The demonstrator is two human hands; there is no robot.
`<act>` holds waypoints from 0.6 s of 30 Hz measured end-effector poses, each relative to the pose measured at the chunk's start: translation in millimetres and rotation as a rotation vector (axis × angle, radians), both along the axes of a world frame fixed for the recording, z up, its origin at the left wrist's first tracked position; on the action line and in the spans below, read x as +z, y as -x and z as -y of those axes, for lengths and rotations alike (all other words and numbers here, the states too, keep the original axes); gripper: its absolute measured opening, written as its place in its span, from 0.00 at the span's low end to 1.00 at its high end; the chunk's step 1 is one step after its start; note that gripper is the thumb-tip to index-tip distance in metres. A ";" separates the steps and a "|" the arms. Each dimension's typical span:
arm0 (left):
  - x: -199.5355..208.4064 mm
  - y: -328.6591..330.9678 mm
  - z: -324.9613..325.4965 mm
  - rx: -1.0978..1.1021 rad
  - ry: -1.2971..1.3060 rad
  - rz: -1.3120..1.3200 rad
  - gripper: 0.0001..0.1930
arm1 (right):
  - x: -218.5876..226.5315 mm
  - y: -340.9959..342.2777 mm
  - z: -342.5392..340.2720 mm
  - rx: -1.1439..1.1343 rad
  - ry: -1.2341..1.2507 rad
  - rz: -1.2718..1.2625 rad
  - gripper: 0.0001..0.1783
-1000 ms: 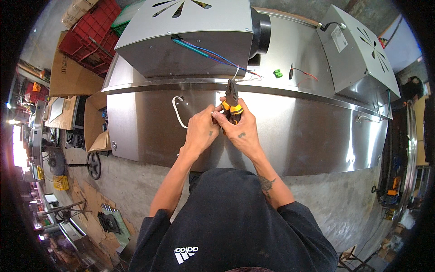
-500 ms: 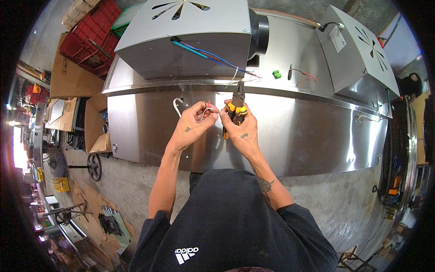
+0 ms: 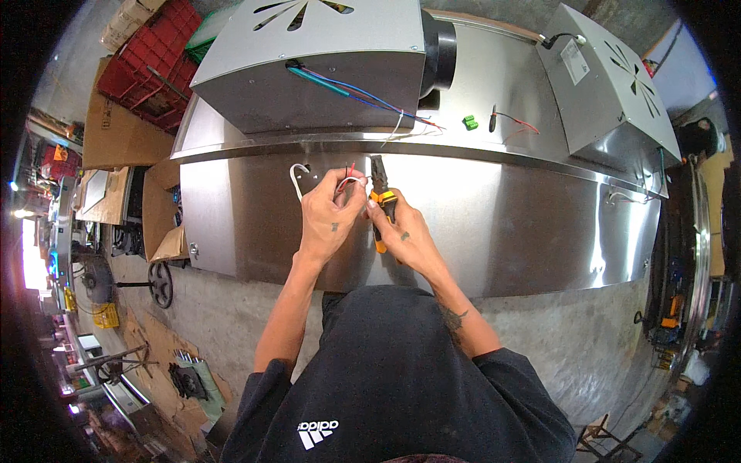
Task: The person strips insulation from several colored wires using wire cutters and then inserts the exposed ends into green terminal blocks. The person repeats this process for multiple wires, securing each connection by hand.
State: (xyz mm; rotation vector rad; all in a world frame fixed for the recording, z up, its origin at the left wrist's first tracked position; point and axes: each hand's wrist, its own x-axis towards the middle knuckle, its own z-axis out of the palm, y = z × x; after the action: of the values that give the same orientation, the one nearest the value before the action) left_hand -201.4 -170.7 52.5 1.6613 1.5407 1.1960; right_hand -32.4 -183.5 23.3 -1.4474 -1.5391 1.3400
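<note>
Between its thumb and fingers my left hand pinches a white cable with red and dark inner wires at its end. The cable loops up out of a hole in the shiny metal panel. Wrapped round the handles of black and yellow pliers is my right hand. The pliers' jaws point away from me, right beside the left fingertips. Whether the jaws touch a wire I cannot tell. Past the hands, blue, green and red wires trail from a grey metal box.
A small green connector and a dark-handled tool lie on the metal surface behind. Another grey box stands at the far right. Red crates and cardboard boxes are at the left. A raised metal ledge crosses behind the panel.
The pliers and my right hand have moved left and slightly nearer, close against the left fingertips. My left hand has turned a little, still pinching the cable.
</note>
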 end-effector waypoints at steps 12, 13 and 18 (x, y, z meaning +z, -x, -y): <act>-6.5 -0.6 -0.2 -0.034 -0.152 -0.116 0.09 | 7.6 1.7 3.5 0.034 -0.144 0.133 0.30; -7.9 -0.6 -0.9 -0.036 -0.168 -0.110 0.09 | 7.0 1.5 3.6 0.036 -0.153 0.139 0.30; -7.8 -0.8 3.5 -0.044 -0.172 -0.108 0.09 | 9.1 0.4 8.1 0.053 -0.146 0.173 0.29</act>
State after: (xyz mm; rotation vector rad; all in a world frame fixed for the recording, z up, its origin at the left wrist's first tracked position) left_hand -200.6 -174.1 44.7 1.8893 1.4919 1.2648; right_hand -32.8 -191.6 32.4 -1.4711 -1.7587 1.1301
